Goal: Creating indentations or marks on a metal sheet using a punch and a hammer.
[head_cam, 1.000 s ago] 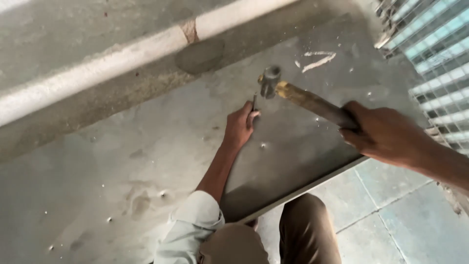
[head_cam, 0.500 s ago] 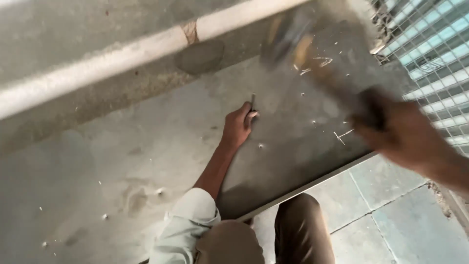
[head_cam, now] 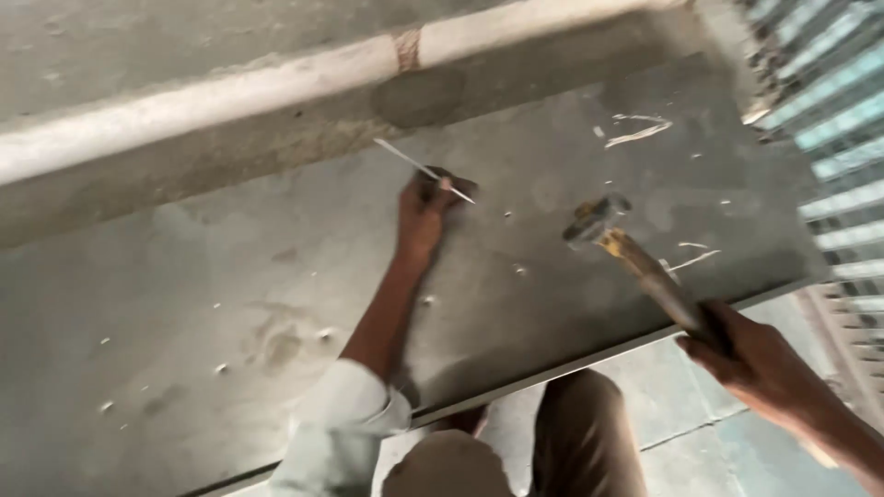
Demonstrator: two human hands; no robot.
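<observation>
Left hand: my left hand (head_cam: 425, 213) lies on the grey slab (head_cam: 276, 276), fingers pinched round a thin pale nail (head_cam: 422, 168) that slants from my fingertips up toward 10 o'clock; its tip looks to rest on the slab rather than stand driven in.
Right hand: my right hand (head_cam: 750, 361) is clenched round the end of the hammer (head_cam: 635, 262) handle, at 4 o'clock from the nail.
Hammer head: it hangs above the slab at 3 o'clock of my left hand, well apart from the nail, touching nothing that I can make out.
Done so far: small pale chipped pits (head_cam: 520, 270) dot the slab, some just beside my left hand toward 4 o'clock, others far off toward 8 o'clock; I judge them to be points already struck.
Scratches: white scrape marks (head_cam: 635, 133) show at 1 o'clock from the hammer head.
Left to do: the nail is tilted, not upright, so I judge this spot not yet punched.
Surroundings: a pale raised kerb (head_cam: 230, 97) runs along the far edge; my knees (head_cam: 580, 433) show below the near edge.
</observation>
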